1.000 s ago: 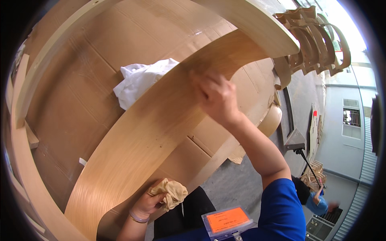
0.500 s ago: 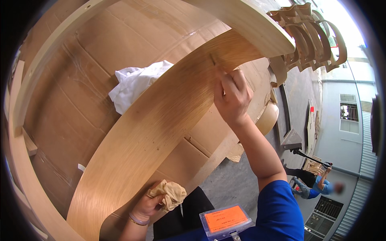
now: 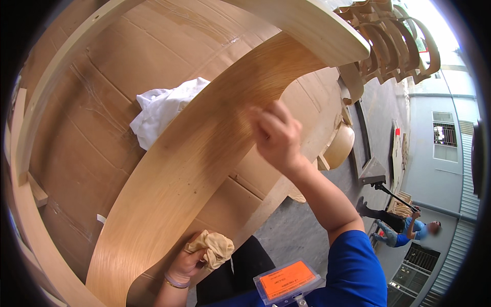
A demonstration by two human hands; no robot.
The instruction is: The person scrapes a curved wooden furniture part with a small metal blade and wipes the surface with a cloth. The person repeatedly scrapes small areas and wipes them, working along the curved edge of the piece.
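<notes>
A curved wooden panel with visible grain runs diagonally across the view, joined to a pale wooden frame at its upper right end. Small dark specks show on its surface. Over the panel's near edge, my right hand is closed, its fingers curled and smeared by motion. What it holds, if anything, I cannot make out. Low in the view, my left hand grips a crumpled cream cloth beside the panel's lower edge. Behind the panel lies a bunched white cloth.
Brown cardboard covers the surface beneath the panel. A curved wooden rail borders the left. Several bent wooden frames are stacked at upper right. A person stands at the far right, holding the handle of a pallet jack.
My right hand has moved left and downward along the panel. The panel and its frame have shifted slightly in view. My left hand keeps hold of the cream cloth.
</notes>
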